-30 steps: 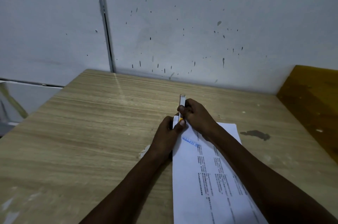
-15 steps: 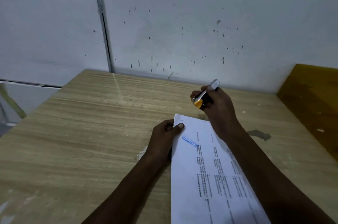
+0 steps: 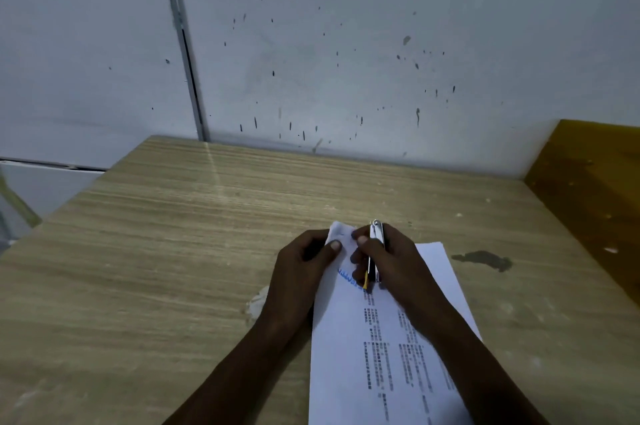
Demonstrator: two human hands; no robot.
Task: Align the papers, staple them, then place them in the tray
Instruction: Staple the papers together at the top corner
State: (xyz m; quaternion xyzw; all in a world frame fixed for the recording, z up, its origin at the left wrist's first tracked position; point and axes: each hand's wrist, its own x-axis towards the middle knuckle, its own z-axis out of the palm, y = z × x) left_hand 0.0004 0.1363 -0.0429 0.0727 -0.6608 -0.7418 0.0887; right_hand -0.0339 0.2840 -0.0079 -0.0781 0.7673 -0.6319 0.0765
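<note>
White printed papers [image 3: 377, 348] lie on the wooden table [image 3: 173, 251], running from the near edge toward the middle. My left hand [image 3: 304, 268] pinches their far left corner, which is lifted and curled. My right hand [image 3: 388, 258] lies over the top of the sheets and holds a small silver stapler [image 3: 375, 244] with a yellow and black end, its length pointing away from me. The fingertips of my right hand touch the lifted corner beside my left thumb. No tray is in view.
A speckled white wall [image 3: 346, 43] stands right behind the table. A yellow-brown panel [image 3: 595, 189] borders the table on the right. A dark stain [image 3: 485, 260] marks the surface right of the papers. The table's left edge drops off at the left.
My right hand, which had lifted the stapler away to the right, has come back down onto the papers. The far left corner of the papers is now raised and curled between both hands.
</note>
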